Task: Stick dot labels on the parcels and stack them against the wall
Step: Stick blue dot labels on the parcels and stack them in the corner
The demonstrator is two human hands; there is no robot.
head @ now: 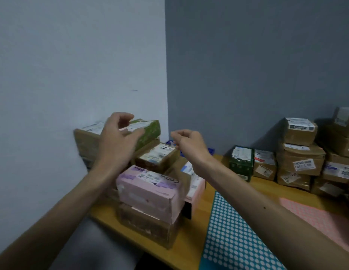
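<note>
1. We see a smooth wooden table (212, 217).
2. On it, brown cardboard parcels (300, 160) wear glossy tape.
3. Nearer us on the table lies a teal paper dot sheet (234, 240).

Bare tabletop (212, 172) lane between corner parcel stack (150, 193) and right-hand parcel pile (298, 162).

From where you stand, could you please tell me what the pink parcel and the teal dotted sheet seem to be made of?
The pink rectangular parcel looks like matte printed cardboard: crisp folded edges, scuffed corners, a paper label on top. The teal sheet of white dots seems to be thin glossy sticker paper lying flat on the wooden table, though its finish is hard to judge.
</note>
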